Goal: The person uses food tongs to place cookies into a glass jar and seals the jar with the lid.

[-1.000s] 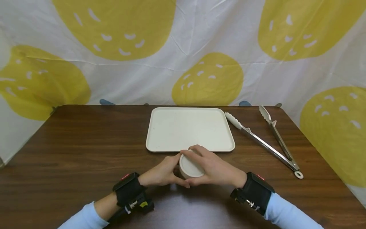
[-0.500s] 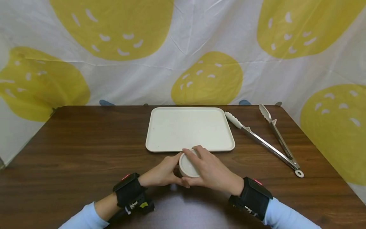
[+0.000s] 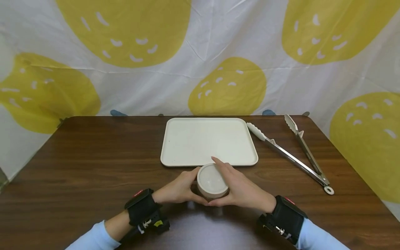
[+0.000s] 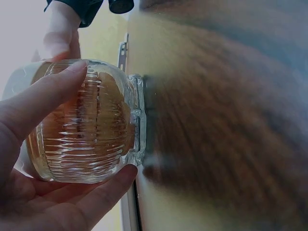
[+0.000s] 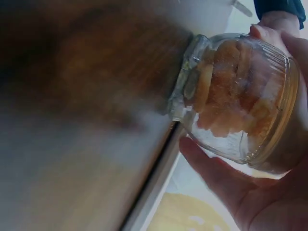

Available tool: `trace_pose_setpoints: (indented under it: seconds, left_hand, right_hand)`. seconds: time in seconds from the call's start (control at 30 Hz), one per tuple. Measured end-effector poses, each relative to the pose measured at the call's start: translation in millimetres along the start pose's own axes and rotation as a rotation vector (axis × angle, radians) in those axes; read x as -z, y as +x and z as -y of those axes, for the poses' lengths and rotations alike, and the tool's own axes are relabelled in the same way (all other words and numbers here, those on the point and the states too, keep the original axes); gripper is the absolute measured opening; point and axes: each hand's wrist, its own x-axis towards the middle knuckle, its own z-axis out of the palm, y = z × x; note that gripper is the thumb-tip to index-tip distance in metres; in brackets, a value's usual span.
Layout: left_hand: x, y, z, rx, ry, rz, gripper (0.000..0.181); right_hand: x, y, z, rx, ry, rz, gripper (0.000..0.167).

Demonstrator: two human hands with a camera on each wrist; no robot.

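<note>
Between my two hands a ribbed clear glass jar [image 4: 96, 125] is upright, low over the tabletop, with orange-brown pieces inside. Whether its base touches the wood I cannot tell. A round off-white lid [image 3: 212, 178] covers its top. My left hand [image 3: 178, 188] grips the jar's side, thumb and fingers around the glass. From the other side my right hand [image 3: 243, 187] holds the lid, its thumb at the near edge and a forefinger reaching past the far edge. Some right-hand fingers are hidden in the head view.
An off-white rectangular tray [image 3: 187, 139] lies just beyond the jar. To its right, long metal tongs [image 3: 295, 159] with pale tips lie spread. The brown wooden table [image 3: 103, 156] ends at a lemon-patterned cloth [image 3: 147, 90] behind.
My right hand first turned its grip on the lid slightly, then its fingers shifted outward, so more of the lid's top shows. My left hand has stayed on the jar.
</note>
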Motion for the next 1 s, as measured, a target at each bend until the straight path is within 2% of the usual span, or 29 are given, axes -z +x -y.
trace_pose_setpoints:
  seconds: [0.17, 0.43, 0.67, 0.83, 1.0]
  left_hand:
    - [0.4, 0.3, -0.1, -0.024, 0.0, -0.019, 0.088]
    - [-0.5, -0.6, -1.0, -0.052, 0.029, -0.044, 0.089]
    - [0.8, -3.8, 0.4, -0.065, 0.023, -0.074, 0.088]
    - [5.2, -10.0, 1.0, -0.06, 0.036, -0.095, 0.088]
    - [16.2, -18.3, 1.4, -0.032, 0.029, -0.13, 0.086]
  right_hand:
    - [0, -1.7, -3, 0.002, 0.053, -0.009, 0.103]
    - [-3, -1.5, -3, 0.028, 0.07, -0.045, 0.092]
    - [-4, 1.5, -1, 0.018, 0.076, -0.036, 0.094]
    - [-6, 7.3, 3, 0.019, 0.094, -0.037, 0.093]
    - [-9, 20.8, 8, 0.032, 0.135, -0.054, 0.089]
